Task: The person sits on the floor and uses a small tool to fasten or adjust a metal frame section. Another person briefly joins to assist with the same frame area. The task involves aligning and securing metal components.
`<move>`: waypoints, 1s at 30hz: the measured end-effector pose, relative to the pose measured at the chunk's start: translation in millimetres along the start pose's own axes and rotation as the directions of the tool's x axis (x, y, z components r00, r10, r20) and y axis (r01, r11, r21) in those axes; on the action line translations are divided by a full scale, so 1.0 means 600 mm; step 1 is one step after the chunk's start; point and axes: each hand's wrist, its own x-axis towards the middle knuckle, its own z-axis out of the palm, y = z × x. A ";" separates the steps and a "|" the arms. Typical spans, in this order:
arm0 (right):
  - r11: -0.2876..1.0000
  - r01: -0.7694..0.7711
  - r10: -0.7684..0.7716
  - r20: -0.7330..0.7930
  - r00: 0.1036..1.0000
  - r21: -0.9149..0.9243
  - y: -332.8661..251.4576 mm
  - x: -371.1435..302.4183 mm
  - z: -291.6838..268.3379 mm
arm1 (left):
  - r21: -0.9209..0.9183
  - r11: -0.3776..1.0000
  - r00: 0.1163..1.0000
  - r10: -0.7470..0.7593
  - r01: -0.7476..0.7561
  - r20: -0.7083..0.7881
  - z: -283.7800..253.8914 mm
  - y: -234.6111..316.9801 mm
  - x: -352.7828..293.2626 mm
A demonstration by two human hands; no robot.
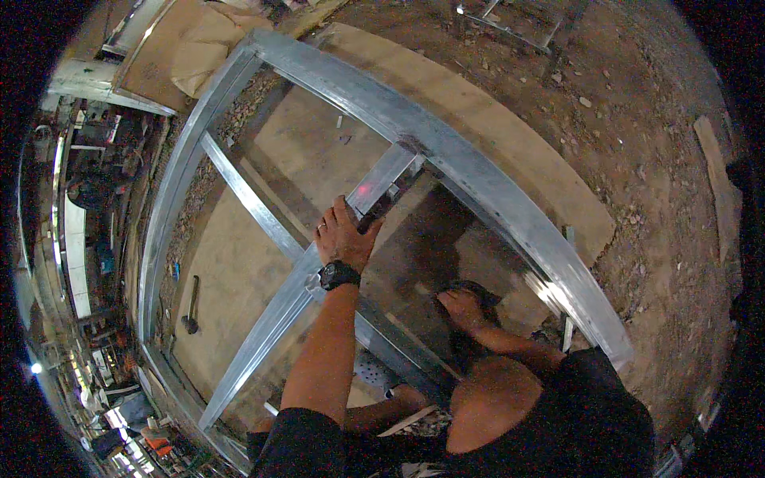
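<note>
My left hand (347,237), with a dark watch at its wrist, lies over a grey metal crossbar (386,174). Its fingers rest on one side of the bar and the thumb on the other. A red spot of light shows on the bar just beyond the fingers. The crossbar meets the long outer beam of a large metal frame (335,80) on the floor. My right hand (462,307) is low inside the frame, beside a dark object (482,296) in shadow. How its fingers are set, and whether they hold that object, is too dark to make out.
A hammer (191,307) lies on the brown board inside the frame. A grey clog (373,371) shows near the lower crossbar. Tools and clutter fill the shelving (92,191) at left. Bare earth with stones (586,102) spreads at right, and a metal stand (510,32) is far off.
</note>
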 end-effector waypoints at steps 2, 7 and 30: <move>0.997 -0.009 0.010 -0.017 1.000 0.071 0.002 -0.002 0.003 | -0.012 1.000 0.998 0.027 -0.027 -0.051 0.003 -0.004 -0.001; 0.999 -0.042 0.039 0.105 0.994 0.023 0.008 -0.004 0.010 | -0.041 0.998 0.994 0.039 -0.043 -0.101 0.011 -0.007 -0.001; 0.995 0.098 -0.097 -0.142 0.985 -0.003 0.016 -0.010 0.023 | -0.027 1.000 0.996 0.004 -0.006 -0.087 0.005 -0.003 -0.004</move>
